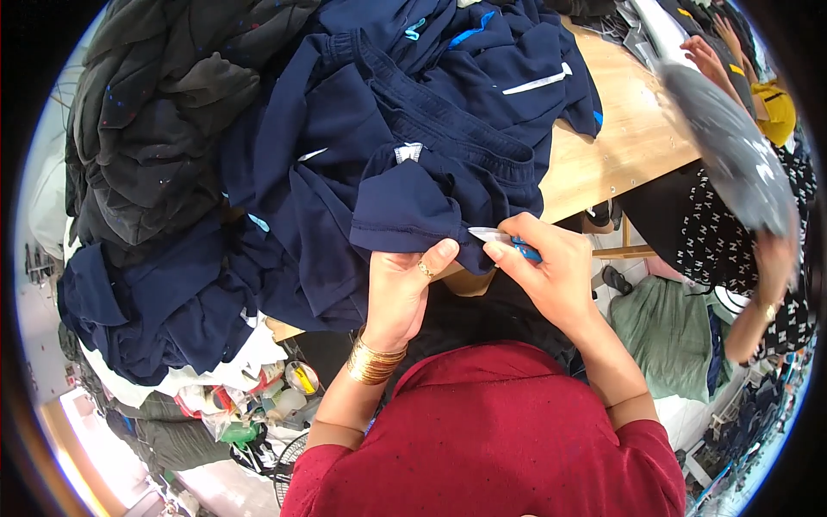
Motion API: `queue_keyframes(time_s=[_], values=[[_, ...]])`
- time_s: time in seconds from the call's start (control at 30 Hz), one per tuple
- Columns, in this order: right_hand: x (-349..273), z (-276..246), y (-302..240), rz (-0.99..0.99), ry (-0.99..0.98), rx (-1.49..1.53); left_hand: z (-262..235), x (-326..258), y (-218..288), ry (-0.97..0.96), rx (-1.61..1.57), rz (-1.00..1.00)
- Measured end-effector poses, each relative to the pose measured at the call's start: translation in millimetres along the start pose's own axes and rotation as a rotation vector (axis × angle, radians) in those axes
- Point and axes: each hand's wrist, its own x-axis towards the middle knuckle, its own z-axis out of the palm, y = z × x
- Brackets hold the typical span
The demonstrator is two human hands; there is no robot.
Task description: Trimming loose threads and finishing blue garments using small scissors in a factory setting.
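Navy trousers point(405, 207) with a gathered elastic waistband lie spread at the table's near edge, a white label point(408, 152) showing inside the waist. My left hand point(398, 289) is closed on a stitched hem of the trousers, thumb on top, with its other fingers partly hidden under the cloth. Between the fingers of my right hand point(551, 267) is a pair of thread snips point(489, 234) with silver blades and blue handles. The blade tips touch or nearly touch the cloth at the seam, just right of my left thumb.
Dark grey garments point(155, 129) are heaped at the far left, and more navy clothing point(146, 302) hangs over the left edge. The wooden table point(633, 138) shows at the right. There, another person's hand point(775, 258) moves a blurred grey cloth point(732, 142). Green fabric point(663, 336) lies lower right.
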Motion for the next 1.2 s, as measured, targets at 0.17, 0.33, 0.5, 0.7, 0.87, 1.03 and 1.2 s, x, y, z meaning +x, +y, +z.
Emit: queue_keyframes(time_s=[0.17, 0.33, 0.5, 0.7, 0.87, 1.03, 1.2], values=[[-0.9, -3.4, -0.8, -0.106, -0.009, -0.058, 0.9, -2.4, 3.5, -0.015, 0.006, -0.005], [-3.1, -8.4, 9.7, 0.015, 0.021, -0.056, -14.5, -12.9, 10.8, 0.085, 0.209, -0.045], [8.0, -37.1, 80.1, 0.418, 0.223, 0.021, -67.1, -31.0, 8.3, 0.113, 0.407, -0.176], [11.9, -14.2, 89.2, 0.384, 0.151, 0.187, -76.9, -42.0, 48.0, -0.104, 1.026, -0.461], [37.1, 15.2, 86.8, 0.19, 0.153, 0.2, -42.4, -22.3, 107.6, -0.14, 0.809, -0.114], [58.8, 49.6, 80.2, 0.099, 0.085, 0.197, -26.1, 49.8, 74.6, 0.027, 1.168, 0.525], [57.0, 50.9, 75.0, 0.325, -0.162, 0.327, -35.8, 81.0, 47.4, -0.138, 1.607, 0.446]])
